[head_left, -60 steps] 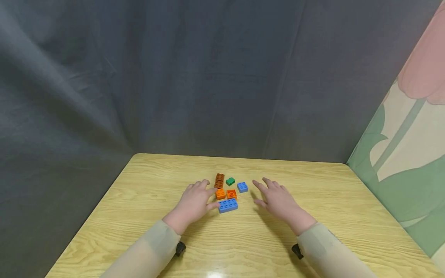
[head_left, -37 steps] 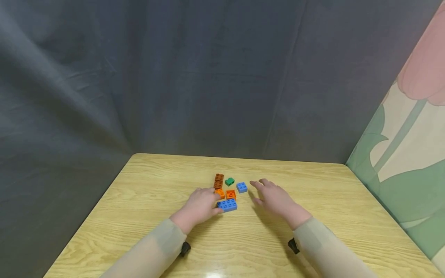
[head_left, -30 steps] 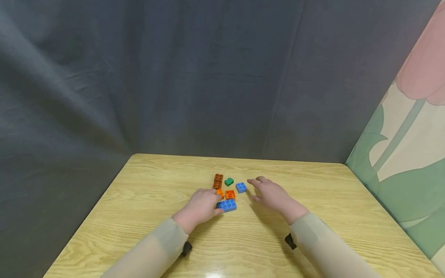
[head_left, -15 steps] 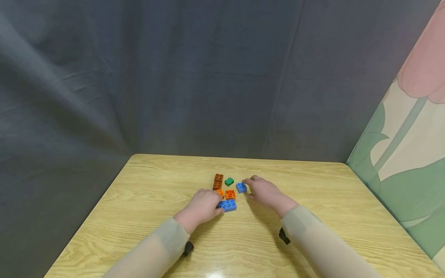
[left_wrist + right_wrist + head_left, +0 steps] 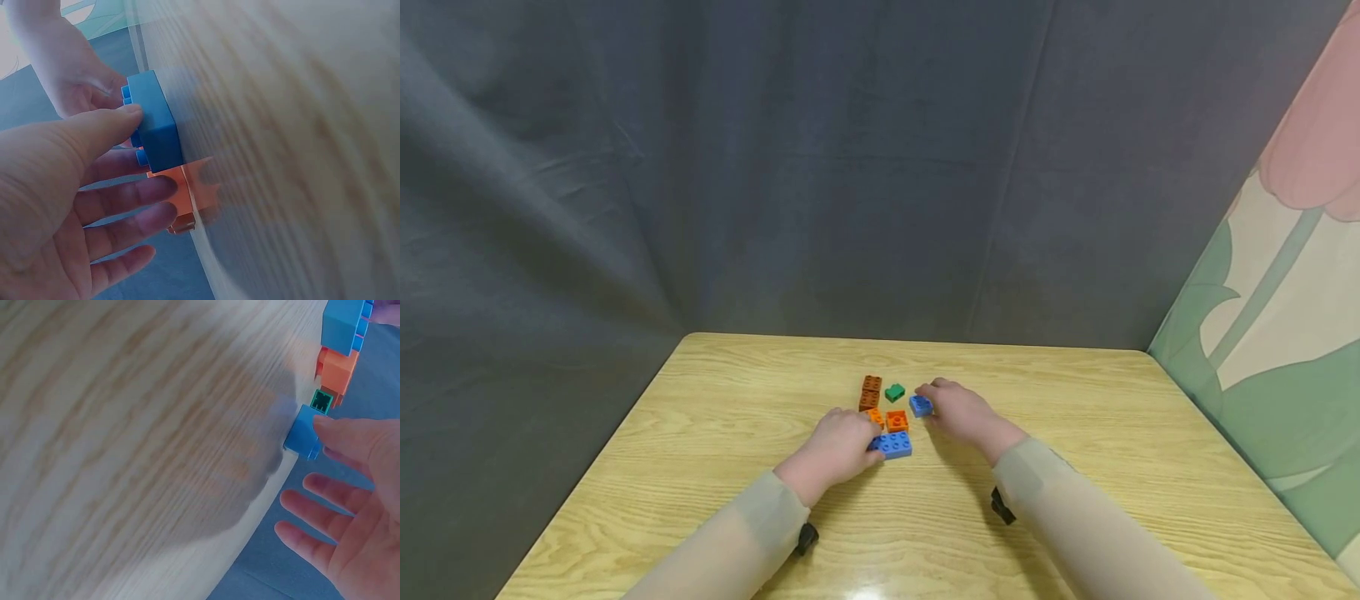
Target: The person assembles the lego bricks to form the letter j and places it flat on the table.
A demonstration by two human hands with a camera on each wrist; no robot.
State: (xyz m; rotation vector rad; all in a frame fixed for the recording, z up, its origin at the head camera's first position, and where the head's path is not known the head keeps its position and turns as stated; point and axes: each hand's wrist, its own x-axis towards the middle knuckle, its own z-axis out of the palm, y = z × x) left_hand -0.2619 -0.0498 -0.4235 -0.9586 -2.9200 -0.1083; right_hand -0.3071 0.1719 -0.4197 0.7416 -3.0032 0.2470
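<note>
My left hand (image 5: 841,446) has its thumb and index finger at the ends of a long blue toy brick (image 5: 895,445), pinching it on the table. In the left wrist view the thumb lies against this long blue brick (image 5: 157,125), other fingers spread below. My right hand (image 5: 958,411) pinches a small square blue brick (image 5: 920,406) between thumb and index finger; the right wrist view shows the thumb on this small brick (image 5: 304,432), remaining fingers loosely extended. Between the hands lies an orange brick (image 5: 897,421), hollow side up. Another orange brick (image 5: 874,417) is partly hidden by the left fingers.
Two brown bricks (image 5: 870,392) lie end to end behind the orange ones, with a small green brick (image 5: 894,392) to their right. The wooden table (image 5: 760,367) ends at a dark curtain (image 5: 880,208); a flower-patterned panel (image 5: 1285,333) stands on the right.
My right hand has moved left onto the small blue brick and taken hold of it. My left hand has come right and closed on the long blue brick, which has shifted slightly.
</note>
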